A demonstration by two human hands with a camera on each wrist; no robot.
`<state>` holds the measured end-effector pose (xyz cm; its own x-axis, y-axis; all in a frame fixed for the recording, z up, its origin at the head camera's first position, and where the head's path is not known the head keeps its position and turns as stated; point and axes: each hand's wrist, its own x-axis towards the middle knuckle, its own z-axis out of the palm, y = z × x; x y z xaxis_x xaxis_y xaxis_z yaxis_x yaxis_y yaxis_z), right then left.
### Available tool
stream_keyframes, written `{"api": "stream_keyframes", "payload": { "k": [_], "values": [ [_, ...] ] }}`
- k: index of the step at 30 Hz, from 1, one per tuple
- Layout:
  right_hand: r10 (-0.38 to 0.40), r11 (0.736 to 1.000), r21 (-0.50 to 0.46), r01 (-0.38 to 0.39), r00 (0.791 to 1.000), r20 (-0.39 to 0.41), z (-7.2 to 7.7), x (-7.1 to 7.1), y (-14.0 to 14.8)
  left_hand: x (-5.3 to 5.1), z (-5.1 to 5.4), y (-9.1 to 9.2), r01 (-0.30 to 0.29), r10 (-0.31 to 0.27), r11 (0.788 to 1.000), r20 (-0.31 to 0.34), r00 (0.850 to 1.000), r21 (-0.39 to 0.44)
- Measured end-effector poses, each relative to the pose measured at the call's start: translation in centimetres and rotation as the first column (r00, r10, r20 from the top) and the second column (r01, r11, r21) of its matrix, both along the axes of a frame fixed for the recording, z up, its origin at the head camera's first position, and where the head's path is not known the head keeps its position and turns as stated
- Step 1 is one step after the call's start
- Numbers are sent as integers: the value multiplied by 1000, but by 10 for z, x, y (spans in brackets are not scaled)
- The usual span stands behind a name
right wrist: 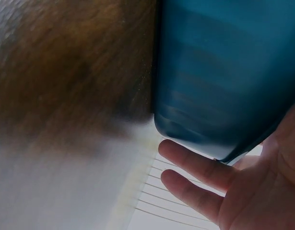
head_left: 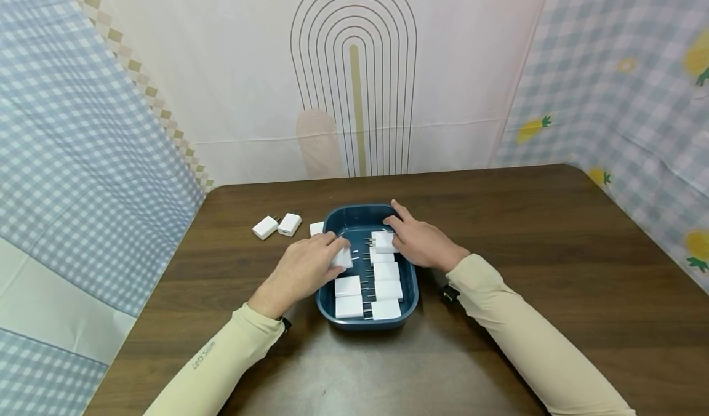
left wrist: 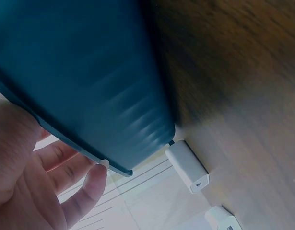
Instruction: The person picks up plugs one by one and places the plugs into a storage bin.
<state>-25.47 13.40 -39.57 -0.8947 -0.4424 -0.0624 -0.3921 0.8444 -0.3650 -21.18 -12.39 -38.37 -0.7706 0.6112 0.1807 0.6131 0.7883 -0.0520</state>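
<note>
A dark blue plastic bin (head_left: 354, 324) holds two columns of white charger plugs, several in the right column (head_left: 386, 290) and fewer in the left (head_left: 348, 306). Over the left column, my left hand (head_left: 304, 267) pinches a white charger plug (head_left: 343, 258) between thumb and fingers, its prongs pointing right. On the opposite side, my right hand (head_left: 423, 242) reaches over the rim with outstretched fingers. Its thumb side touches the farthest white plug (head_left: 383, 242) of the right column. Two straight fingers (right wrist: 195, 165) show outside the bin wall in the right wrist view.
Two white charger plugs (head_left: 266, 228) lie on the brown wooden table (head_left: 532, 231) left of the bin. Another plug (head_left: 316, 228) sits against the bin's far left corner. A patterned cloth (head_left: 244, 84) hangs behind the table.
</note>
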Motion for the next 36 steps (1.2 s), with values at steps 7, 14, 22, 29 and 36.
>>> {"api": "stream_keyframes", "payload": {
  "k": [7, 14, 22, 29, 36],
  "values": [
    [-2, 1000, 3, 2, 1000, 1, 2, 2, 0, 0, -1, 0, 2, -2, 1000, -10, 1000, 0],
    [3, 1000, -2, -3, 1000, -8, 1, 1, 0, 0, -1, 0, 4, -4, 1000, -16, 1000, 5],
    [3, 1000, 10, -3, 1000, -22, 0, 1, 1, 0, 0, 0, 0, 0, 1000, -3, 1000, 13],
    [0, 1000, 9, 0, 1000, -14, 1, 1, 0, 0, 0, 0, 6, -6, 1000, -13, 1000, 16],
    [3, 1000, 10, -3, 1000, -13, 0, 1, 0, 0, -1, 0, 4, -4, 1000, -6, 1000, 12]
  ]
}}
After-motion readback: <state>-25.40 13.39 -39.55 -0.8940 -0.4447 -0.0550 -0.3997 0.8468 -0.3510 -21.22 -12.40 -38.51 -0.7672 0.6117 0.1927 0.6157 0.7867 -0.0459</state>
